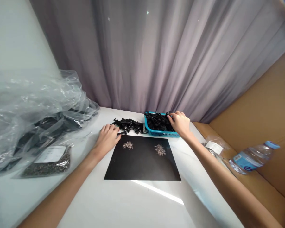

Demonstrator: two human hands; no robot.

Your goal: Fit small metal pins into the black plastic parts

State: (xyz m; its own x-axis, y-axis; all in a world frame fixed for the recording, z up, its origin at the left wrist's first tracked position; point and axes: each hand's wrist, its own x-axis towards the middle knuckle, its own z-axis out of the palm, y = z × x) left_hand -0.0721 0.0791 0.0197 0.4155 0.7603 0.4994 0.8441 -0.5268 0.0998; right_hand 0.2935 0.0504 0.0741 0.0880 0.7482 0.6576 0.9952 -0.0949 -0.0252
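Note:
My left hand [107, 136] rests on the white table at the far left corner of a black mat [142, 163], fingers curled around a small black part beside a loose pile of black parts [129, 124]. My right hand [180, 123] reaches into a blue basket [161, 133] heaped with black parts, its fingers bent down among them; what they grip is hidden. Two small heaps of silvery metal bits lie on the mat, one on the left [128, 145] and one on the right [160, 149].
Crumpled clear plastic bags [35, 107] with dark parts and a labelled bag of small hardware [47, 161] fill the left side. A cardboard box [263, 126] stands on the right with a water bottle [251, 157] and a small plastic bag [215, 147]. A grey curtain hangs behind.

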